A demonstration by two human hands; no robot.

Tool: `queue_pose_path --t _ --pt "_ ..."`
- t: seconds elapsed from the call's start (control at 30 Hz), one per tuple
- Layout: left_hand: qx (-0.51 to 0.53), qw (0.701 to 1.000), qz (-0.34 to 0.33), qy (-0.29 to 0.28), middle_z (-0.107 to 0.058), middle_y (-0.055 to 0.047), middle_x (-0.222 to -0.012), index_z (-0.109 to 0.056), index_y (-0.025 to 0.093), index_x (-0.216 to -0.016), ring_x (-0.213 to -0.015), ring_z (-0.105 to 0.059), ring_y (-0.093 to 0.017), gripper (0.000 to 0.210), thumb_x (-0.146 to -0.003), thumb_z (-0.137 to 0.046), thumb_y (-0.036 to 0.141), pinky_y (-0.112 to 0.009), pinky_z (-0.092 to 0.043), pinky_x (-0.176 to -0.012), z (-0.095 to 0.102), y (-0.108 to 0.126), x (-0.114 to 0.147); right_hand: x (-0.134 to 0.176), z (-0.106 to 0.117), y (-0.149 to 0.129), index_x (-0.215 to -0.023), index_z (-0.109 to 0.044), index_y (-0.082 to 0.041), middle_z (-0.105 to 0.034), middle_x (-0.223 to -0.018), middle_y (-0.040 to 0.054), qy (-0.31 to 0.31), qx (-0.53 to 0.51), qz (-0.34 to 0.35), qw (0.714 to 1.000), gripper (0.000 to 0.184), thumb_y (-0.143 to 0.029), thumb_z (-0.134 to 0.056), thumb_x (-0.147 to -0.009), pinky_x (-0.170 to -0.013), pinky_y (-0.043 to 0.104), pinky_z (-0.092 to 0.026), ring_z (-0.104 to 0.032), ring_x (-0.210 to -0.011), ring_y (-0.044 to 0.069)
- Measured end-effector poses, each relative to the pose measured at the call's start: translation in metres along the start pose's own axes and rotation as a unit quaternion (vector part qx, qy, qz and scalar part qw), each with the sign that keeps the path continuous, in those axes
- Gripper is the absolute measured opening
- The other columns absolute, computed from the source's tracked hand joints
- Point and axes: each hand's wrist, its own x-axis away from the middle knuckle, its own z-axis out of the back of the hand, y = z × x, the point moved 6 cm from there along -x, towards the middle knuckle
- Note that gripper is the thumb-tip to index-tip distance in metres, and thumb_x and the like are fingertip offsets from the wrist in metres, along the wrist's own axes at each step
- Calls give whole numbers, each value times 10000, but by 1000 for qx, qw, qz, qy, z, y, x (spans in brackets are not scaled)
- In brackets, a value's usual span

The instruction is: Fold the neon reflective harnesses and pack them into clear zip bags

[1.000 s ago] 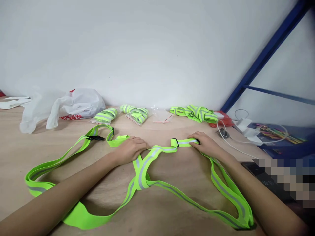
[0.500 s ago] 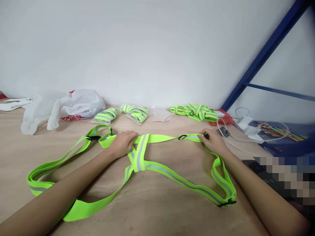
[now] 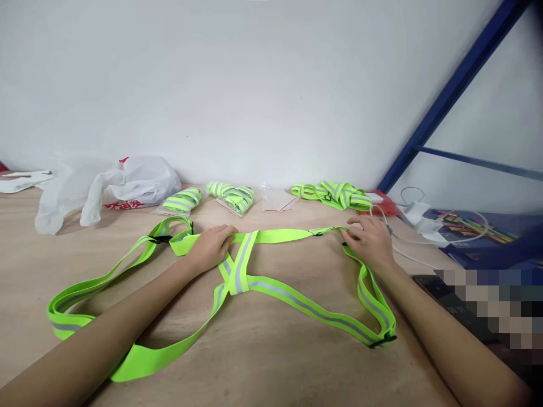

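Observation:
A neon-green reflective harness with silver stripes and black buckles lies spread on the wooden table. My left hand is closed over its upper strap, just left of where the straps cross. At the strap's right end, my right hand pinches the webbing between thumb and fingers, close to a black slider. The strap between the hands runs nearly straight and is twisted near that slider. Below my right hand, a doubled loop hangs down to another black buckle.
Along the wall lie packed green straps in clear bags, a flat clear bag and a bundled harness. White plastic bags sit at the left. Chargers, a cable, pencils and a dark device are at the right.
My right hand has rolled over and its fingers have lifted, turning the strap edge-on near the slider. The right-hand loop has shifted slightly left. My left hand stays in place.

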Motion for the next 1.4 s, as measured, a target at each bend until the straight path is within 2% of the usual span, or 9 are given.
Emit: queue_pose_path --t 0.13,0.27,0.47,0.57,0.73,0.97,1.17,1.3,1.4 --pt "16 999 28 -6 -707 -87 -1027 -659 196 -1069 -962 -649 -268 334 -979 -346 269 -391 -491 -847 -4 -12 -1 1 -6 4 -571 -639 -227 -729 -831 75 -38 -61 -10 997 414 -427 -580 -929 -796 393 -463 -643 -831 246" --pt "-4 999 40 -1 -710 -99 -1060 -687 182 -1104 -981 -653 -278 360 -962 -366 263 -383 -490 -844 -4 -18 -2 6 -11 25 -698 -718 -241 -739 -887 77 -95 -182 -102 973 381 -475 -522 -926 -807 395 -519 -678 -857 256" --pt "-24 999 48 -9 -712 -91 -1053 -710 184 -1147 -967 -661 -280 393 -949 -382 274 -368 -482 -821 -4 -18 -3 13 -13 53 -874 -760 -238 -746 -1028 75 -162 -281 -150 934 217 -315 -585 -772 -906 422 -539 -684 -989 279" --pt "-25 998 51 -10 -714 -84 -1044 -723 197 -1136 -960 -665 -272 399 -950 -380 277 -355 -479 -806 -4 -20 -3 15 -15 58 -887 -760 -242 -749 -1011 66 -169 -277 -159 933 247 -250 -569 -731 -887 414 -547 -690 -958 267" --pt "-31 998 58 -6 -710 -84 -1019 -744 212 -1118 -922 -670 -268 417 -951 -368 282 -348 -478 -775 -5 -24 -2 12 -10 55 -906 -731 -240 -740 -1011 64 -132 -254 -147 947 233 -232 -536 -779 -891 424 -547 -681 -955 262" --pt "-29 997 68 17 -704 -87 -1034 -735 211 -1129 -899 -672 -274 433 -956 -352 316 -368 -485 -775 1 -25 -3 9 -2 48 -1113 -640 -233 -702 -1098 90 -87 -147 -114 979 319 -190 -502 -829 -886 452 -529 -651 -1025 288" --pt "-5 998 44 44 -714 -94 -1042 -718 199 -1089 -968 -665 -284 396 -953 -392 376 -403 -485 -870 7 -22 -3 10 -8 36 -990 -627 -230 -692 -999 79 -111 -68 -61 990 218 -162 -492 -833 -818 393 -507 -630 -984 273" --pt "14 998 22 53 -708 -97 -1089 -705 195 -1092 -1022 -650 -285 371 -944 -419 380 -419 -483 -919 12 -17 -4 14 -17 37 -835 -589 -231 -656 -916 78 -128 -25 -69 989 56 -218 -534 -830 -736 369 -490 -617 -931 272" --pt "14 999 19 48 -708 -94 -1078 -706 199 -1078 -1037 -638 -286 350 -940 -429 363 -429 -478 -935 13 -16 -4 16 -23 39 -778 -576 -234 -651 -909 84 -127 -34 -83 988 63 -268 -556 -827 -737 381 -493 -615 -921 279"
